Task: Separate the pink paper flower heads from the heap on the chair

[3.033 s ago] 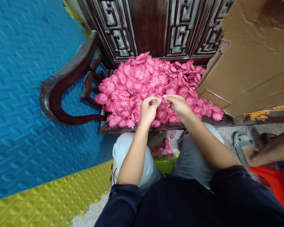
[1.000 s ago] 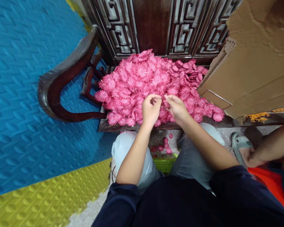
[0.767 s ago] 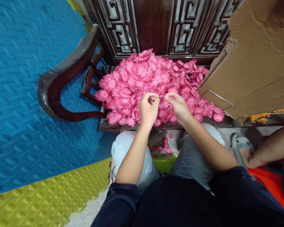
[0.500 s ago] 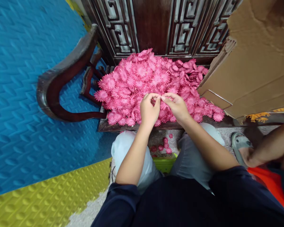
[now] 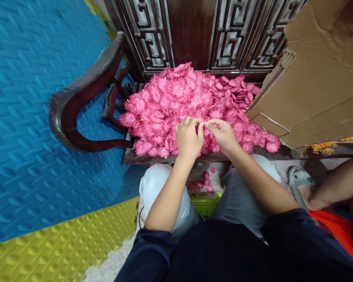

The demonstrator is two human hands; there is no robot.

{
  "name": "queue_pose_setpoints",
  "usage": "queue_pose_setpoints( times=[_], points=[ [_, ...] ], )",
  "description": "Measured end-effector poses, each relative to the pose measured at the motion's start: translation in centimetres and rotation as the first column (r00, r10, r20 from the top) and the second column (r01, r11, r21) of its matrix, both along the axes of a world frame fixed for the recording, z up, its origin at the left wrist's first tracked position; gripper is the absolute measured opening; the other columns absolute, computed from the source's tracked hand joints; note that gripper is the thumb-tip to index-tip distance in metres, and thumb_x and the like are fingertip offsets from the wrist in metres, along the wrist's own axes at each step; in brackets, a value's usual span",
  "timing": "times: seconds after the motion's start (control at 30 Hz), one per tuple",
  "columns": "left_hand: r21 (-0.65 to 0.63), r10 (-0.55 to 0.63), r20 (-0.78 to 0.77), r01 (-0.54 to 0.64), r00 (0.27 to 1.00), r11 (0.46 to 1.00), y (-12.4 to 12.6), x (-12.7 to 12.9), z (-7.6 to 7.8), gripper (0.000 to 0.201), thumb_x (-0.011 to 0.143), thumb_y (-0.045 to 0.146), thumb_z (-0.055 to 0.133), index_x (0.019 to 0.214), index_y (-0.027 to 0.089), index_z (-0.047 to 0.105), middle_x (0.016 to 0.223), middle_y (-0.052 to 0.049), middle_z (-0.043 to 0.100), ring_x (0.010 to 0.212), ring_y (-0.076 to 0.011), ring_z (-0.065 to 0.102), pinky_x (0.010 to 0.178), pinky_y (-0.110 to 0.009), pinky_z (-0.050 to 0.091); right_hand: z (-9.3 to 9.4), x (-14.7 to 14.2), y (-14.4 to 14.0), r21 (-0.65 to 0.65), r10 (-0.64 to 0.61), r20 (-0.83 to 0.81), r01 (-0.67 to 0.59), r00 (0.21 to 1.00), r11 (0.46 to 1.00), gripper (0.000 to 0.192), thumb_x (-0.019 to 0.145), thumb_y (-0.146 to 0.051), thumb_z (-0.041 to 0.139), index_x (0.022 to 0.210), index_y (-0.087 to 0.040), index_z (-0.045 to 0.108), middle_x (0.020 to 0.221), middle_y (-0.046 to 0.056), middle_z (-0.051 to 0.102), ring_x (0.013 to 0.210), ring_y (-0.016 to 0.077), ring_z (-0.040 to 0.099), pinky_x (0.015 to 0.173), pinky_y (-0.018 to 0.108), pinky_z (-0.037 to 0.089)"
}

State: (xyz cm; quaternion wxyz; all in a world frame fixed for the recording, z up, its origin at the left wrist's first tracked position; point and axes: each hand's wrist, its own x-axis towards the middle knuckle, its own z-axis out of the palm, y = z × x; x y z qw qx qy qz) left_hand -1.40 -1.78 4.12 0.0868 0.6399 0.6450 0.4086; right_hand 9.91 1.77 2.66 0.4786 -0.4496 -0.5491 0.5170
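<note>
Clearly much remains: both hands, left hand (image 5: 188,138) and right hand (image 5: 222,134), pinch one pink flower (image 5: 202,124) between fingertips over a big unsorted heap (image 5: 176,98).

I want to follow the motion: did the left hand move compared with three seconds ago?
Cannot tell: the left hand lies at nearly the same place on the pink flower pile, by the chair seat edge.

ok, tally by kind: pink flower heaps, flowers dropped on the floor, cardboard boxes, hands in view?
Pink flower heap on the wooden seat: 1
Dropped flowers on the floor, roughly: 5
Cardboard box: 1
Hands pinching at the heap, left hand and right hand: 2
Total: 9
</note>
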Motion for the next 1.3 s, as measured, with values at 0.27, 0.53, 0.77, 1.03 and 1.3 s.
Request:
queue_pose_setpoints(
  times=[0.27, 0.53, 0.77, 1.03, 1.3],
  points=[
    [-0.034, -0.063, 0.245, 0.074, 0.967, 0.997, 0.5, -0.5, -0.1, 0.012, 0.082, 0.028, 0.052, 0.08, 0.019, 0.061, 0.083, -0.004, 0.062, 0.08, -0.0166, 0.055, 0.076, -0.029, 0.038, 0.3, -0.2, -0.3, 0.066, -0.005, 0.052, 0.002, 0.999, 0.998, 0.016, 0.071, -0.034, 0.062, 0.068, -0.019, 0.061, 0.068, -0.002, 0.06, 0.069, 0.0121, 0.053, 0.075, 0.027, 0.041],
    [-0.043, -0.087, 0.583, 0.138, 0.808, 0.99, 1.3, -0.6, -0.8, 0.008, 0.077, 0.025, 0.057, 0.074, 0.018, 0.06, 0.073, 0.0, 0.062, 0.067, -0.0111, 0.053, 0.067, -0.023, 0.041, -0.1, -0.5, -0.3, 0.059, -0.003, -0.008, 0.004, 1.0, 0.998, 0.024, 0.07, -0.043, 0.063, 0.073, -0.019, 0.062, 0.074, -0.001, 0.062, 0.076, 0.0135, 0.055, 0.081, 0.029, 0.041],
    [0.007, -0.081, 0.326, 0.083, 0.942, 0.997, 0.8, -0.6, -0.4, 0.01, 0.08, 0.022, 0.051, 0.072, 0.019, 0.057, 0.075, -0.002, 0.057, 0.073, -0.0145, 0.051, 0.07, -0.026, 0.038, 0.2, -0.1, -0.1, 0.043, 0.015, -0.012, -0.014, 1.0, 0.999, 0.023, 0.068, -0.043, 0.065, 0.072, -0.02, 0.064, 0.075, -0.002, 0.064, 0.076, 0.0134, 0.056, 0.081, 0.029, 0.042],
    [0.019, -0.068, 0.19, 0.066, 0.979, 0.998, 0.6, -0.4, -0.4, 0.011, 0.082, 0.018, 0.046, 0.072, 0.02, 0.051, 0.077, -0.003, 0.055, 0.076, -0.0172, 0.05, 0.071, -0.029, 0.036, 0.5, 0.0, -0.1, 0.013, 0.002, -0.011, -0.002, 1.0, 1.0, 0.013, 0.068, -0.032, 0.066, 0.073, -0.02, 0.067, 0.076, -0.002, 0.067, 0.075, 0.0128, 0.059, 0.08, 0.029, 0.044],
    [0.03, -0.07, 0.306, 0.064, 0.949, 0.998, 0.6, -0.3, -0.1, 0.013, 0.082, 0.026, 0.05, 0.074, 0.02, 0.059, 0.073, -0.002, 0.056, 0.07, -0.0139, 0.05, 0.067, -0.025, 0.038, 0.3, 0.0, 0.0, 0.03, -0.014, -0.04, 0.015, 0.999, 0.999, 0.018, 0.068, -0.034, 0.068, 0.079, -0.02, 0.069, 0.084, 0.0, 0.07, 0.085, 0.0153, 0.062, 0.087, 0.033, 0.044]
  ],
)
